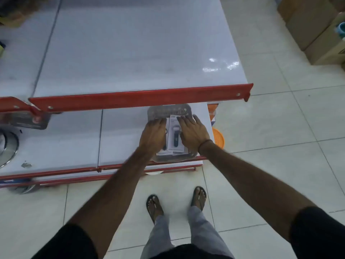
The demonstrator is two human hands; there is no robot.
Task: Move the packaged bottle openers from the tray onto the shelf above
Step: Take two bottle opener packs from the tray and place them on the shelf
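A shop aisle with pale glossy floor tiles. Below the white, red-edged shelf [130, 53] sits a grey tray [158, 111] of flat card-backed bottle openers [174, 135]. Left hand [153, 135] and right hand [194, 133] lie spread flat on them, gripping nothing yet; next likely needs gathering and lifting a stack.

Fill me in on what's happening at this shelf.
A person stands at a red-edged store shelf, both hands down on a grey tray on the lower level. The left hand and right hand rest on a stack of packaged bottle openers in the tray. Nothing has been lifted yet, and the part of the upper shelf directly above is bare.
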